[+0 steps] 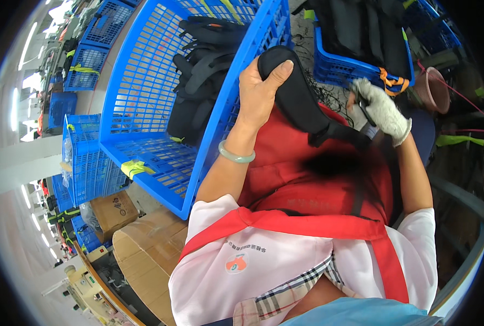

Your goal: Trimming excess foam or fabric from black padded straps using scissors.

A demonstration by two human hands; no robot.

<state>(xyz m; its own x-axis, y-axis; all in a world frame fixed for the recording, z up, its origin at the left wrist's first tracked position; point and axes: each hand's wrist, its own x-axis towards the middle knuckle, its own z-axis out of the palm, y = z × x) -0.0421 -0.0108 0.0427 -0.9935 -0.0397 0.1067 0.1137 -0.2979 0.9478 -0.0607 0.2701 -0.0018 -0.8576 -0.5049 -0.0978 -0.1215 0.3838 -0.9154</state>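
We observed a black padded strap (295,100) beside the right wall of the large blue plastic crate (213,130), above a red apron (274,174). The strap was matte and thickly cushioned, with a broad, rounded end nearest the crate; it curved away to the crate's right, narrowing into a thinner, creased stretch of fabric. We noted the bare left hand (257,89) clasping the rounded end, thumb laid across its face, with a pale green bangle (236,152) at the wrist. Farther right of the crate, the right hand (380,111), in a whitish glove, had its fingers curled about a dark-handled tool (365,110) near the strap's thin end; we could not tell the tool's exact kind. Inside the crate we saw a heap of black padded pieces (204,73).
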